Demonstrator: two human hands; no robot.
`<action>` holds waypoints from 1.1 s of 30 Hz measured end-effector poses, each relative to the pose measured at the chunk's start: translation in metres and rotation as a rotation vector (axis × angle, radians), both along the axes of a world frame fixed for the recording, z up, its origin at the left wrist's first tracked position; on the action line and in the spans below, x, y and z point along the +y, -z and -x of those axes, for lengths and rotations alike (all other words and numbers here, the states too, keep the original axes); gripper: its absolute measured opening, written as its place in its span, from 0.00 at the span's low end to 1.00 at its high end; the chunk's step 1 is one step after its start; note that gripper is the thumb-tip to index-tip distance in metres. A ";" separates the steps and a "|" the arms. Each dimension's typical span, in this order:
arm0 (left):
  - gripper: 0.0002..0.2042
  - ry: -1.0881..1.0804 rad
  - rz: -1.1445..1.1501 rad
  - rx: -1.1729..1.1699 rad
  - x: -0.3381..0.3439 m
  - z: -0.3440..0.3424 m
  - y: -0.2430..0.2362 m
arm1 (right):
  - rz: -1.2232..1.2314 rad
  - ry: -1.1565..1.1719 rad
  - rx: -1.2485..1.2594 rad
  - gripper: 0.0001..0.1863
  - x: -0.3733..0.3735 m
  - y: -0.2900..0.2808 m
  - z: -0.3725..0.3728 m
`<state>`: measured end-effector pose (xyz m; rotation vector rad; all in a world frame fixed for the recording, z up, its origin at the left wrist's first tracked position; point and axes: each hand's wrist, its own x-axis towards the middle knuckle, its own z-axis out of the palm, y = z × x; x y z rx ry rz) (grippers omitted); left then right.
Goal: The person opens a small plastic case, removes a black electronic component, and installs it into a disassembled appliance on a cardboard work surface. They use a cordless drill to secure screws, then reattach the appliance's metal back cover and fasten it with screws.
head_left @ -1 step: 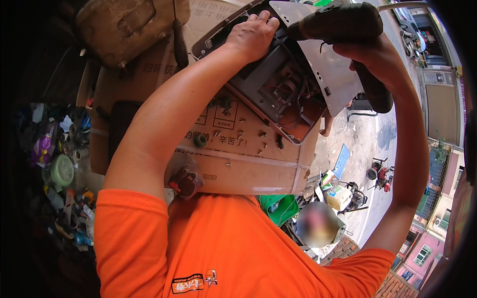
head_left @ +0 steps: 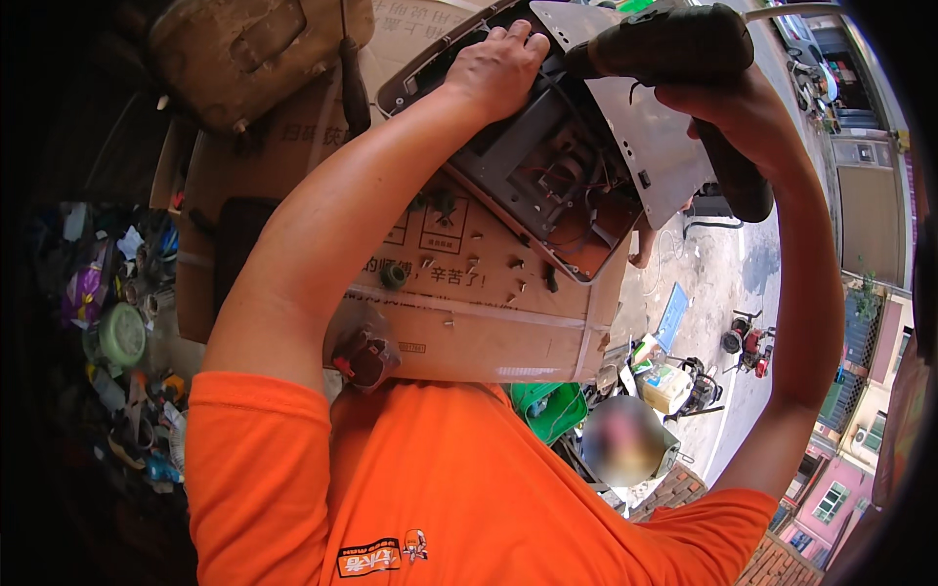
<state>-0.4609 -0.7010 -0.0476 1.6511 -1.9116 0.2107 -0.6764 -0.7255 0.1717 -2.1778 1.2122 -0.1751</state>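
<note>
My left hand [head_left: 498,68] reaches into the top of an open dark appliance housing [head_left: 532,195], fingers bent on something that I cannot make out among the wiring and inner parts. My right hand [head_left: 733,122] grips a black power drill [head_left: 660,44], its front pointed left, toward the left fingers, above a grey metal panel [head_left: 630,127] with holes at the housing's right side. Under the housing is a cardboard box [head_left: 489,342] with scattered screws [head_left: 474,262] and small green items [head_left: 396,273]. A dark-handled tool [head_left: 354,83] lies left of the housing.
A dirty brown casing [head_left: 254,54] sits at upper left. Mixed clutter [head_left: 127,332] lies low on the left. Below right are a green crate [head_left: 547,410], bags and a small red-and-black machine [head_left: 750,352]. A paved street [head_left: 723,273] with parked vehicles and buildings runs along the right.
</note>
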 end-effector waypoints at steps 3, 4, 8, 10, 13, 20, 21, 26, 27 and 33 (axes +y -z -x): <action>0.11 -0.009 -0.012 -0.007 0.001 0.002 -0.002 | 0.002 0.002 0.004 0.20 0.000 0.000 0.000; 0.11 -0.012 -0.014 -0.010 0.001 0.002 -0.002 | 0.002 0.002 0.010 0.20 0.001 -0.001 0.000; 0.11 -0.022 -0.012 -0.019 0.002 0.003 -0.002 | -0.001 0.027 0.060 0.21 -0.002 -0.003 -0.002; 0.11 -0.024 -0.009 -0.022 0.001 0.003 -0.001 | 0.012 0.026 0.096 0.22 -0.005 -0.002 -0.003; 0.11 -0.017 -0.020 -0.029 0.000 0.003 -0.001 | 0.016 -0.001 0.052 0.23 -0.002 -0.003 -0.005; 0.14 0.018 -0.007 0.006 0.000 -0.002 0.004 | -0.203 -0.142 -0.097 0.25 0.025 -0.035 -0.030; 0.15 0.023 -0.050 0.012 0.001 0.000 0.000 | -0.147 -0.164 -0.112 0.25 0.023 -0.031 -0.028; 0.16 0.027 -0.071 0.036 -0.001 0.005 -0.002 | -0.126 -0.368 -0.254 0.24 0.000 -0.012 -0.011; 0.15 0.017 -0.029 0.021 -0.002 0.002 0.002 | -0.140 -0.241 -0.199 0.24 0.012 -0.017 -0.018; 0.18 0.012 -0.002 -0.016 0.000 0.002 0.002 | -0.195 -0.145 -0.124 0.24 0.015 -0.024 -0.019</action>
